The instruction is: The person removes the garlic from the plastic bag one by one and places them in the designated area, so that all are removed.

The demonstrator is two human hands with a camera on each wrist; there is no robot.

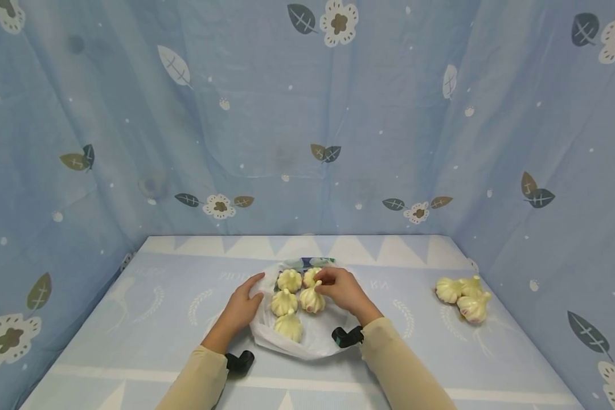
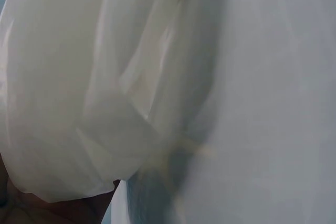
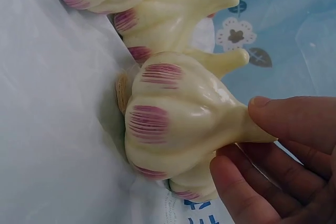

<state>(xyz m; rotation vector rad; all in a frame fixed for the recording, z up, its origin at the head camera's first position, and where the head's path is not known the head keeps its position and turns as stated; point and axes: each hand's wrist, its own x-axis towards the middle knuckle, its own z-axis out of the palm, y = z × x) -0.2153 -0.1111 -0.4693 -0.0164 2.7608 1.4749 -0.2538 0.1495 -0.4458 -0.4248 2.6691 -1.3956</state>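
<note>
Your right hand point(image 1: 341, 287) pinches a garlic bulb point(image 1: 312, 300) by its tapering neck between thumb and fingertips. The bulb is smooth and faintly glossy, cream-coloured and lobed, with striped purple patches and a brown, fibrous tuft at its base. It is over the white plastic bag point(image 1: 315, 348); you cannot tell whether its base rests on it. Four similar bulbs point(image 1: 284, 303) cluster beside it on the bag, round-bodied with stubby stems. Your left hand point(image 1: 243, 307) is at the bag's left side, thumb and forefinger spread apart, its other fingers mostly hidden; the film there is thin, translucent and creased. Well apart, three plump bulbs point(image 1: 472, 307) sit bunched on the pale blue patterned tablecloth point(image 1: 159, 324) to your right.
</note>
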